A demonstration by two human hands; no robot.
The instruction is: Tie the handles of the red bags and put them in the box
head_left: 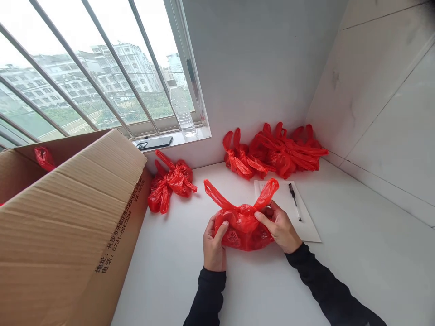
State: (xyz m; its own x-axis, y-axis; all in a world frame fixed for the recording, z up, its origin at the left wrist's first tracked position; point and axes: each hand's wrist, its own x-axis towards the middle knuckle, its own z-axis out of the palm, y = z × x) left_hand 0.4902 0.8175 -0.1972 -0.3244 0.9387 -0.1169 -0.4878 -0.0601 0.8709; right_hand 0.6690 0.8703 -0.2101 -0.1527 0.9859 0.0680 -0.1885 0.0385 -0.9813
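A red plastic bag (246, 226), knotted at the top with two handle loops sticking up, is between my hands above the white table. My left hand (214, 240) grips its left side, thumb on the front. With thumb on the plastic near the knot, my right hand (278, 226) holds the right side. The bag's contents are hidden, though something with a printed mark shows dimly through the film. Behind my right hand lies a white paper pad (309, 222) with a black-capped pen (295, 201) on it.
More knotted red bags (285, 154) are heaped along the back wall, and another cluster (171, 181) lies at the left. An open cardboard box (78, 217) with red plastic inside stands far left. The windowsill holds a phone (154, 143) and a water bottle (182, 108).
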